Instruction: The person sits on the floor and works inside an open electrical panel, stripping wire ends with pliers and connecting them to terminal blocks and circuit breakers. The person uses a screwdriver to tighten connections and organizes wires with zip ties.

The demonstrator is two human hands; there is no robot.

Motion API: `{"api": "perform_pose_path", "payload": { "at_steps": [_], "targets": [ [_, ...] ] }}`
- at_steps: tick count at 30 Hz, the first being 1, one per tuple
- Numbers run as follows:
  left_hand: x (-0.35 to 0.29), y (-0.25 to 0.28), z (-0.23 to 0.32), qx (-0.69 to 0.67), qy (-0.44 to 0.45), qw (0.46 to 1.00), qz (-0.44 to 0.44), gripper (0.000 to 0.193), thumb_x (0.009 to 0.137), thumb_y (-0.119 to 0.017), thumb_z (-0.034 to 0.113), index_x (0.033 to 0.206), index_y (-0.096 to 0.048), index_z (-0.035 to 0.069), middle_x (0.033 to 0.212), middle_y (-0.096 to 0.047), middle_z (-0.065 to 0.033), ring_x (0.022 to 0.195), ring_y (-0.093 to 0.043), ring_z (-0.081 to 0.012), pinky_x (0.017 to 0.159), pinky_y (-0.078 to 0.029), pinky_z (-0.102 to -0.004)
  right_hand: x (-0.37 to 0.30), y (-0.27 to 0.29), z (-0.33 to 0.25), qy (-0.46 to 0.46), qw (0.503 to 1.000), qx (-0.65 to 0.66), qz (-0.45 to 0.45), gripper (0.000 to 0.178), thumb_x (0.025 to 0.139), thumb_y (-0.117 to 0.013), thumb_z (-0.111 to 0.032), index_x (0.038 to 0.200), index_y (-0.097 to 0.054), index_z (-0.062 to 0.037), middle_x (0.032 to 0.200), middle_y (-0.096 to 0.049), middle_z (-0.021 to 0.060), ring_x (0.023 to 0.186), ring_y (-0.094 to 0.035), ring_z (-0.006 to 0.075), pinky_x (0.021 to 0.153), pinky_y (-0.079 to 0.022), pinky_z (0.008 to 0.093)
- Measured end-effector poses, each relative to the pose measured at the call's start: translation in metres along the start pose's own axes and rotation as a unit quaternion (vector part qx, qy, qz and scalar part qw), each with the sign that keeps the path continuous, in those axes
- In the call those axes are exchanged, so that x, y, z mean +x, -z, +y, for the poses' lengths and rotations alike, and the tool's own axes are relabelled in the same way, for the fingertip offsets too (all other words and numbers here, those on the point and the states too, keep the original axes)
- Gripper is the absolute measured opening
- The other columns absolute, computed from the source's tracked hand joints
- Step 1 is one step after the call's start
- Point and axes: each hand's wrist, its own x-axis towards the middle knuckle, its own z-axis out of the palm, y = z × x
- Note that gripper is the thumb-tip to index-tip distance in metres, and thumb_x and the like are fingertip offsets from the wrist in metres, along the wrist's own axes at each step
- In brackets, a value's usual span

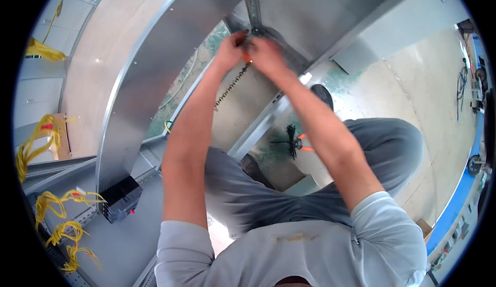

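Observation:
Both my hands are close together at the inner corner of a grey metal cabinet frame (253, 8), beside an upright perforated post. The fingers of my left hand (231, 52) are bent and pinched together at the corner. My right hand (266, 56) is slightly blurred, its fingers curled in beside the left. Between them shows a small orange-red piece (247, 58); what the fingertips grip is hidden. Below it a dark, beaded-looking segmented strand (232, 86) hangs slantwise toward my left forearm. I cannot tell whether the strand is joined to the orange-red piece.
A curved-looking metal panel (150, 70) stands left of my arms. A black breaker-like block (121, 198) sits lower left, near yellow wire bundles (54, 204). On the floor between my legs lie black cable ties (291, 141) and an orange-handled tool (306, 147). A metal rail (261, 124) crosses below my hands.

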Motion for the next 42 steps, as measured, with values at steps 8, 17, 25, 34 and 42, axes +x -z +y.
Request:
{"api": "perform_pose_path", "payload": {
  "at_steps": [8,17,25,34,42],
  "targets": [
    [-0.039,0.037,0.032,0.204,0.076,0.976,-0.031,0.053,0.094,-0.064,0.015,0.142,-0.053,-0.004,0.131,-0.066,-0.0229,0.125,-0.063,-0.0286,0.104,-0.048,-0.0392,-0.069,0.060,0.025,-0.092,0.964,0.124,-0.216,0.024,0.095,-0.066,-0.027,0.092,-0.071,-0.0034,0.078,-0.067,0.0092,0.068,-0.063,0.0203,0.065,-0.055,0.0359],
    [-0.147,0.074,0.138,0.338,0.067,0.933,-0.106,0.056,0.094,-0.066,0.031,0.140,-0.057,0.000,0.125,-0.068,-0.0235,0.111,-0.068,-0.0311,0.098,-0.051,-0.0388,-0.274,0.028,0.169,-0.216,0.885,-0.115,-0.397,0.025,0.083,-0.074,-0.025,0.100,-0.076,-0.0065,0.090,-0.075,0.0136,0.078,-0.073,0.0294,0.076,-0.059,0.0399],
    [-0.261,0.023,0.161,0.375,0.007,0.912,-0.165,0.046,0.093,-0.066,0.026,0.131,-0.062,0.001,0.120,-0.068,-0.0230,0.107,-0.067,-0.0353,0.093,-0.053,-0.0425,-0.375,-0.024,0.209,-0.272,0.946,-0.115,-0.130,0.036,0.083,-0.072,-0.031,0.108,-0.074,-0.0059,0.098,-0.074,0.0215,0.095,-0.071,0.0380,0.086,-0.055,0.0447],
    [-0.300,-0.082,0.150,0.344,0.095,0.891,-0.281,0.041,0.088,-0.072,0.026,0.123,-0.066,0.005,0.112,-0.070,-0.0223,0.109,-0.065,-0.0403,0.093,-0.052,-0.0506,-0.320,-0.073,0.206,-0.310,0.926,-0.154,-0.151,0.043,0.082,-0.074,-0.041,0.110,-0.075,-0.0078,0.106,-0.073,0.0211,0.104,-0.068,0.0404,0.093,-0.053,0.0460],
    [-0.324,-0.177,0.020,0.304,0.246,0.894,-0.219,0.034,0.086,-0.075,0.027,0.112,-0.070,0.006,0.114,-0.071,-0.0200,0.110,-0.067,-0.0391,0.092,-0.054,-0.0501,-0.323,-0.072,0.212,-0.304,0.922,-0.146,-0.191,0.037,0.077,-0.077,-0.035,0.098,-0.077,-0.0039,0.102,-0.073,0.0227,0.100,-0.069,0.0409,0.089,-0.054,0.0463]
  ]
}}
